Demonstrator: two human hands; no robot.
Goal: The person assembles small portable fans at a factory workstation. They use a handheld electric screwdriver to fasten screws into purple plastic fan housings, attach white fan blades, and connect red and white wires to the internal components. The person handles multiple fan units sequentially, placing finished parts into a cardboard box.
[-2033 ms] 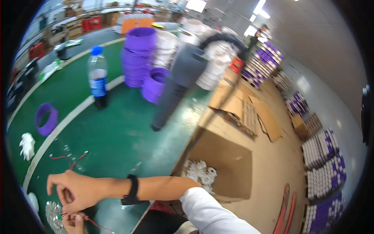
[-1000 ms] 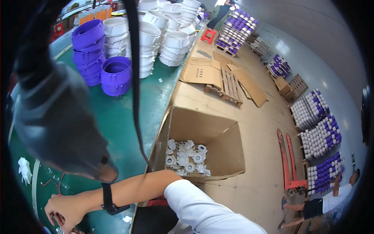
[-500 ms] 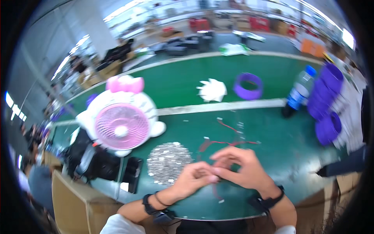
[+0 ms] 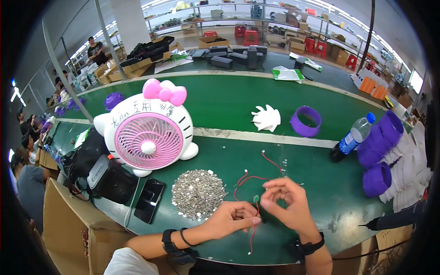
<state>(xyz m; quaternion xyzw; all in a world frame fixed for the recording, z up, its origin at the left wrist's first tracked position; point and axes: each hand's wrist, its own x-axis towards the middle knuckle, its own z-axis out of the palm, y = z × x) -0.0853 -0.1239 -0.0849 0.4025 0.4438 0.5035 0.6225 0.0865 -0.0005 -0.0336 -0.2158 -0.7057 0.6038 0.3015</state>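
- Two hands meet over a small green part [image 4: 255,199] with thin red wires [image 4: 251,181], held just above the near edge of the green bench [image 4: 229,105].
- The left hand [image 4: 233,219] pinches the part from below-left, its fingers closed on it; the right hand [image 4: 286,204] curls over it from the right, fingertips closed on the same wiring. Both sit equally close, the part directly between them.
- The wires' long run goes from the part away from the person and to the right across the bench; one red strand [image 4: 253,236] also hangs down toward the bench edge.
- Just left of the hands lies a heap of small silvery pieces [image 4: 198,192], then a black phone [image 4: 149,200].
- Farther left stands a pink-and-white cat-shaped fan [image 4: 147,137] with a bow and handwritten marks on its forehead.
- Beyond: a white fan blade [image 4: 266,118], a purple ring [image 4: 306,122], a blue-labelled bottle [image 4: 352,137], stacked purple housings [image 4: 382,151].
- A brown cardboard box [image 4: 68,220] sits under the bench at left.
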